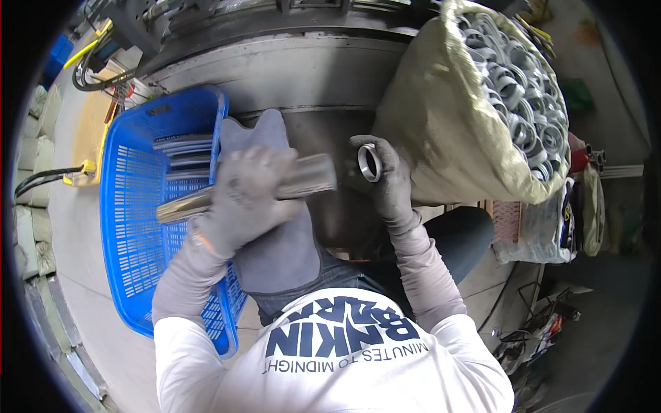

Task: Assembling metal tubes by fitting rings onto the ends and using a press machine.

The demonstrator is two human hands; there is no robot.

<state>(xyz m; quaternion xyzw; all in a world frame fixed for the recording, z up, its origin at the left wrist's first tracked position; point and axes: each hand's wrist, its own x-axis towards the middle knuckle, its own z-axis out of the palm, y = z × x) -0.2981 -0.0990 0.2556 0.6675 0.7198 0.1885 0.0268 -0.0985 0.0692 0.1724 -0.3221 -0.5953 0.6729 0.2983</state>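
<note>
My gloved left hand [249, 196] is closed around a long, shiny metal tube-like piece [315, 175], blurred by motion. One end of it slants over the blue basket and the other reaches toward the middle; whether it is one piece or a bundle, I cannot tell. In the fingertips of my gloved right hand [391, 180] is a silver metal ring [370, 162], its opening facing me. A grey pad [279, 258] covers my left thigh, beneath the left hand. The ring hangs apart from the tube-like piece, left of a big sack [420, 110].
Long grey metal pieces [184, 148] lie inside the blue plastic basket [113, 206] on my left. Many loose metal rings [520, 103] fill the pale sack at right. Dark machinery [227, 31] runs along the far side. A yellow stand with cables [86, 168] borders the basket.
</note>
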